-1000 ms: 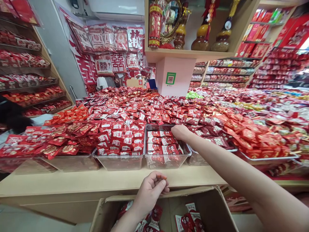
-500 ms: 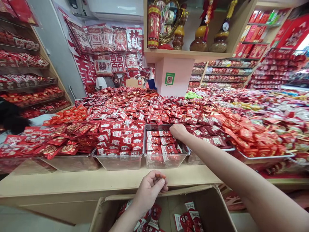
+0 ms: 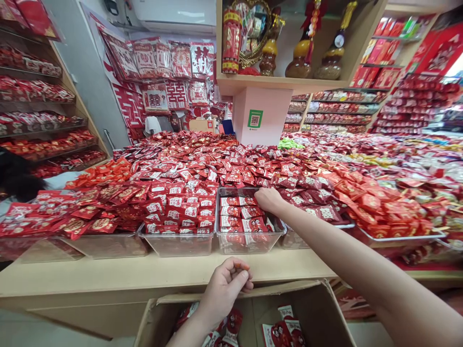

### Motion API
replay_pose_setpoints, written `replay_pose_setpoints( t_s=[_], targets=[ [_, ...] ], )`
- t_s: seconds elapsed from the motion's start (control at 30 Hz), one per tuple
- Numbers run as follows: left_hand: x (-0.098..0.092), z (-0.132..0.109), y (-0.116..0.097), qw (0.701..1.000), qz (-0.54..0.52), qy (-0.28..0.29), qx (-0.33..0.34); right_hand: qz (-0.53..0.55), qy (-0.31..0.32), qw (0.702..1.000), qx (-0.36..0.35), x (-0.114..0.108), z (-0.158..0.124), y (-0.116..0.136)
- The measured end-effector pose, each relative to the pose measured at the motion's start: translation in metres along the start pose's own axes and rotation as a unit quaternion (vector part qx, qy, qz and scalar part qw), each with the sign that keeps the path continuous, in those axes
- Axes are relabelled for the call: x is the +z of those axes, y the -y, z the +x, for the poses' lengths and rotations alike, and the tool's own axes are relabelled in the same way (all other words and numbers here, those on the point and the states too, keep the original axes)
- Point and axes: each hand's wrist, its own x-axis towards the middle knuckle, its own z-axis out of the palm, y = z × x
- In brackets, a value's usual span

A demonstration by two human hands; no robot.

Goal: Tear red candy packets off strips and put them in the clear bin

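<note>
Fingers of the right hand (image 3: 269, 200) curled down at the 1 o'clock edge of a clear plastic bin (image 3: 249, 246); fingertips hidden, can't tell if gripping. Red-and-white wrapped packets (image 3: 231, 221) stacked flat in two columns inside that bin, more showing through its front wall. Left hand (image 3: 228, 282) at 7 o'clock from the right one, over the near edge of a cardboard box (image 3: 282, 288): half-curled, thumb by fingertips, small orange patch at fingertips, can't tell if anything's held. Box at 6 o'clock from the bin, flaps apart, loose red-and-white packets (image 3: 284, 333) in it, some partly behind the left forearm. Bin sits on a pale wooden table (image 3: 144, 272). Next bin (image 3: 188, 246) at 9 o'clock, just beside, piled with red packets (image 3: 175, 201). Maroon packets (image 3: 323, 212) at 3 o'clock, orange-red packets (image 3: 379, 207) farther that way. At 12 o'clock, big packet heap (image 3: 202, 159), then pillar with green-framed QR code (image 3: 255, 119). Wrapped red-and-white decorations (image 3: 173, 94) hang at 11.
</note>
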Motion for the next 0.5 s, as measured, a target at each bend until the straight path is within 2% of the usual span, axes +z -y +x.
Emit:
replay_pose_setpoints(
  t_s=[0.5],
  targets=[
    [-0.001,0.001,0.001,1.0,-0.016,0.002,0.001,0.0,-0.002,1.0,-0.013,0.006,0.009,0.002]
  ],
)
